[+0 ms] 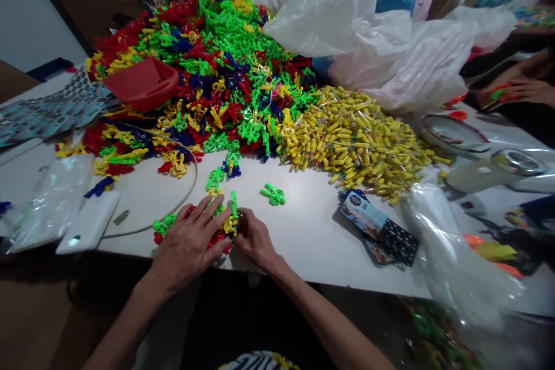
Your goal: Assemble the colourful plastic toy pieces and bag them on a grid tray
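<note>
My left hand [191, 237] lies with fingers stretched over a small heap of plastic toy pieces [228, 225] in red, green and yellow, near the table's front edge. At the heap's right side is my right hand [256, 240], its fingers curled in against the pieces. What its fingertips hold, if anything, is hidden. A green toy piece [273, 193] lies apart, beyond my right hand. More green pieces [215, 178] lie just past the small heap, towards the big mixed pile [234, 87] of red, green, yellow and blue pieces.
A red scoop [141, 84] rests on the big pile. Small yellow wrapped pieces [347, 139] are heaped to its right. Printed cards [377, 228], a clear plastic bag [455, 254] and a white sealer-like device [89, 222] lie around. Another person's hand [531, 91] is at far right.
</note>
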The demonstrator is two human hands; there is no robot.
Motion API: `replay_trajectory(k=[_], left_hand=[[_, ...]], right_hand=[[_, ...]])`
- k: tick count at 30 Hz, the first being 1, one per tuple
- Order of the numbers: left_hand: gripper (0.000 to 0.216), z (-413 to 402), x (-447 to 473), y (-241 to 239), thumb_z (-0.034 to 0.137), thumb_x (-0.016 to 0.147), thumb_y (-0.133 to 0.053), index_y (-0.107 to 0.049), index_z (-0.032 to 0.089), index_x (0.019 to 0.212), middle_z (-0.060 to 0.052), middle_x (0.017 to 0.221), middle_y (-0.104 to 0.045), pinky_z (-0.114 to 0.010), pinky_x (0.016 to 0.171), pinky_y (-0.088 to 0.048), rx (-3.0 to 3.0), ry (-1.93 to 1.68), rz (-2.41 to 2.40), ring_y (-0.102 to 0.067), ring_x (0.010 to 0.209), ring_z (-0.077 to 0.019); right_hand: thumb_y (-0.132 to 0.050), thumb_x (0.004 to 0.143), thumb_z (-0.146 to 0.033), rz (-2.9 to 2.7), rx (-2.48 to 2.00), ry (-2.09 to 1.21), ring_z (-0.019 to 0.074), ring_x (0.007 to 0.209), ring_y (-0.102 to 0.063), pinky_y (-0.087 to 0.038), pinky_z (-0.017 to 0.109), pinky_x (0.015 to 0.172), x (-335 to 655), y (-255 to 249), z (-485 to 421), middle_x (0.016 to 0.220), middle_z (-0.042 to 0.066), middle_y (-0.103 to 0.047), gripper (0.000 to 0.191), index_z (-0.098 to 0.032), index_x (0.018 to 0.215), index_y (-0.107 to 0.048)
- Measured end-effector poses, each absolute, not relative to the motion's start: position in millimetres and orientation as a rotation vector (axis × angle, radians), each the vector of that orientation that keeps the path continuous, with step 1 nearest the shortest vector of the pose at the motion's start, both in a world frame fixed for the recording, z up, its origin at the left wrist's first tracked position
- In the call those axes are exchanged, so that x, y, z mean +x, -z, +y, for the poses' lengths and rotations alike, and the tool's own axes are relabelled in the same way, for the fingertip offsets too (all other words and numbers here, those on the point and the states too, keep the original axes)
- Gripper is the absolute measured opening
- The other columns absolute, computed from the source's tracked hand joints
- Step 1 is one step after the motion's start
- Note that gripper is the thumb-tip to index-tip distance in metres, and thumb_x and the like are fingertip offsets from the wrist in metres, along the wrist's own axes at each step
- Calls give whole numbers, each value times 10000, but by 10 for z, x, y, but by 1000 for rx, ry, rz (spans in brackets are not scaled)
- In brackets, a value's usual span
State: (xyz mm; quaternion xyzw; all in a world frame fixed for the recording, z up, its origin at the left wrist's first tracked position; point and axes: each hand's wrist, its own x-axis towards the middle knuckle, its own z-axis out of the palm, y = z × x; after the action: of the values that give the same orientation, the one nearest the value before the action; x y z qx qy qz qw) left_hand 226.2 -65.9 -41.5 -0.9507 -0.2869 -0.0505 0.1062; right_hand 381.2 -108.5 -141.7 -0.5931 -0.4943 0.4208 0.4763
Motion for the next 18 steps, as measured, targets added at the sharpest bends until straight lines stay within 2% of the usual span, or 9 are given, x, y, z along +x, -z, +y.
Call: replay_trajectory(k=[3, 6, 9, 12, 16, 18], left_hand=[[502, -652, 2261, 420, 459, 862, -415, -415, 239, 1313, -54, 1436, -357, -456, 996, -319, -2808, 178, -827, -335, 1307, -274], [499, -653, 2263, 418, 452, 865, -413, -418, 232, 1313, -62, 1432, -362, -454, 1001, -316, -2815, 192, -826, -345, 1300, -271], [510, -657, 2264, 410, 455, 865, -411, -405, 234, 1325, -70, 1439, -346, -457, 999, -317, -2818, 186, -839, -349, 1298, -275], [520, -658, 2260, 405, 461, 866, -404, -393, 236, 1334, -70, 1441, -344, -452, 1002, -313, -2822, 168, -843, -338, 1306, -269], [507, -657, 2263, 410, 461, 868, -400, -402, 243, 1326, -57, 1447, -334, -448, 1003, -311, -2827, 172, -851, -326, 1313, -261], [505, -655, 2275, 417, 466, 863, -407, -412, 245, 1317, -56, 1446, -338, -449, 1001, -312, -2834, 187, -853, -328, 1312, -262]], right_hand=[[-559, 590, -130, -1228, -1511, -1167, 131, 627, -525, -388, 219, 550, 3861, 1324, -1041, 728, -34, -580, 542, -208, 1120, -479], [-547, 621, -151, -1213, -1408, -1396, 117, 576, -516, -372, 211, 506, 3970, 1244, -945, 703, -26, -587, 439, -176, 1059, -530], [-557, 617, -153, -1194, -1308, -1517, 103, 530, -493, -357, 203, 479, 4038, 1247, -878, 657, -38, -572, 419, -164, 1035, -541], [-606, 554, -137, -1154, -1339, -1448, 97, 517, -467, -341, 192, 462, 4021, 1320, -876, 601, -66, -524, 444, -167, 990, -529], [-585, 512, -111, -944, -1431, -1168, 99, 544, -452, -348, 188, 476, 3978, 1364, -975, 621, -79, -491, 535, -180, 1029, -464], [-564, 520, -122, -882, -1404, -1122, 101, 553, -448, -360, 195, 486, 3967, 1337, -1042, 650, -63, -505, 461, -182, 969, -476]])
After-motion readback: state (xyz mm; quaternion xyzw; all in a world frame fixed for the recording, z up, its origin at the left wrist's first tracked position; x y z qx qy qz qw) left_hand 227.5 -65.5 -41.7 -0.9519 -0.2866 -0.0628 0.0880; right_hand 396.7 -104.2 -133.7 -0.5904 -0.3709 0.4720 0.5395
